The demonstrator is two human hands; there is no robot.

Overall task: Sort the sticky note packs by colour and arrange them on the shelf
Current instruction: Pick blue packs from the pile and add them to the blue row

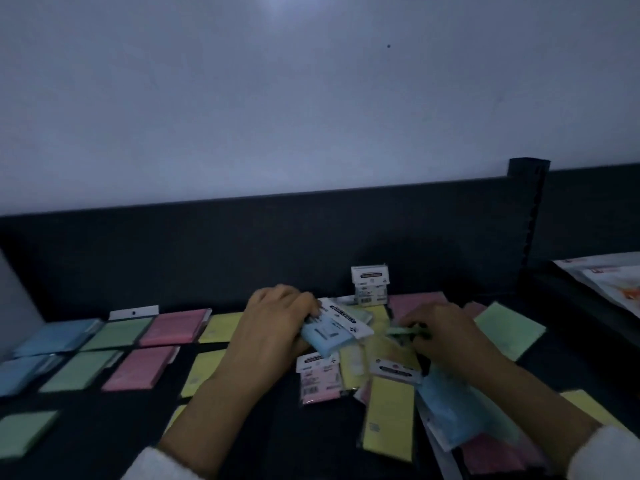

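On the dark shelf (277,427) sticky note packs lie in colour columns at the left: blue packs (59,336), green packs (117,332), pink packs (175,327) and yellow packs (221,327). My left hand (277,320) grips a blue pack (329,336) with a white header card, lifted above a mixed pile (384,386). My right hand (443,332) pinches a green pack (403,331) over the same pile. The pile holds pink, yellow and blue packs, overlapping in a heap.
A dark back panel (242,251) runs behind the shelf, with a slotted upright post (530,216) at the right. A single green pack (24,433) lies at the front left, another green pack (509,332) at the right. Printed paper (609,289) sits beyond the post.
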